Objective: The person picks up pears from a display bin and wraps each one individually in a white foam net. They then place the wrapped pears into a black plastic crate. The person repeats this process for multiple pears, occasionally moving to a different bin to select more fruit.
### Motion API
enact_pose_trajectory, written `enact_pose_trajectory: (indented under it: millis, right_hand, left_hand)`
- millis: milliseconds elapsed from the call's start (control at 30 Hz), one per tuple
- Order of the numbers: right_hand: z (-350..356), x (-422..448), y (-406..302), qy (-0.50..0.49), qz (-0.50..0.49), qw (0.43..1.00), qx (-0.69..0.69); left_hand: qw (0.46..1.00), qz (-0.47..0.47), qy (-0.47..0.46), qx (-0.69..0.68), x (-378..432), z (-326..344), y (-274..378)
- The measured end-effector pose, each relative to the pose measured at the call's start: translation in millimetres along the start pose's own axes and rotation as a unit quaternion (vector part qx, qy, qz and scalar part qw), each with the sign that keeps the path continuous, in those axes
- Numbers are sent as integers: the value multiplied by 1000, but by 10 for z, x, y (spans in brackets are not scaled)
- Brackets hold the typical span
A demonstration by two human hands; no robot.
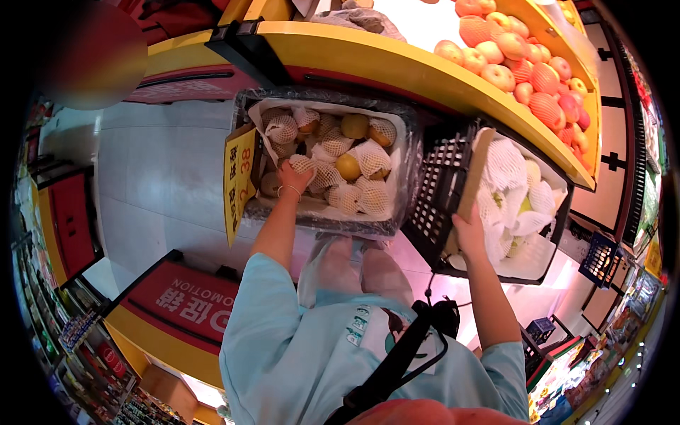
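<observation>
In front of me stands a box (406, 175) wrapped in clear plastic, holding round yellow-brown pears (349, 167), many in white foam nets. My left hand (294, 179) reaches into its left side, with the fingers around a foam-netted fruit (302, 163). To the right is a black plastic crate (433, 196) of pale fruit in white foam nets (504, 164). My right hand (469, 232) grips the lower end of a brown cardboard edge (474, 170) at the crate's left side; some fingers are hidden behind it.
A yellow price sign (240, 183) stands at the box's left side. Beyond both containers runs a yellow-edged display stand (366, 50) with apples (512, 48). Behind me on the left is a red and yellow promotion stand (180, 303). A blue crate (600, 260) sits farther right.
</observation>
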State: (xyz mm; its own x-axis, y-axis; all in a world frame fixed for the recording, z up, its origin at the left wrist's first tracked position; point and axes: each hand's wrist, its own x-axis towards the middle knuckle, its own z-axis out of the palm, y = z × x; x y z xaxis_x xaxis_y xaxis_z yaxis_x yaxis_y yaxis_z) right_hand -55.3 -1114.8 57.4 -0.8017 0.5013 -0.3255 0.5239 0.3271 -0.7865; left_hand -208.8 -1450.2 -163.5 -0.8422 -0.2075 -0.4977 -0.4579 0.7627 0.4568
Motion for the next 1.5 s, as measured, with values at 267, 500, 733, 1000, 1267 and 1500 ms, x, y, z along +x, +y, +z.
enact_pose_trajectory:
  millis: [267, 500, 733, 1000, 1267, 1500]
  right_hand:
    - [42, 116, -104, 25, 188, 973, 135]
    - [77, 54, -69, 56, 181, 977, 94]
    - [115, 44, -95, 69, 170, 976, 117]
    - [112, -10, 23, 81, 159, 980, 86]
    - [109, -1, 8, 67, 142, 987, 35]
    - [140, 35, -121, 128, -34, 957, -259]
  left_hand:
    - [982, 24, -34, 184, 678, 317, -364]
    - [928, 70, -136, 339, 767, 194, 384]
    - [982, 148, -119, 18, 972, 1177, 1233]
    - [979, 102, -174, -28, 1116, 1328, 1203]
    - [954, 137, -247, -102, 305, 502, 551]
    - [800, -72, -420, -421, -410, -50, 329]
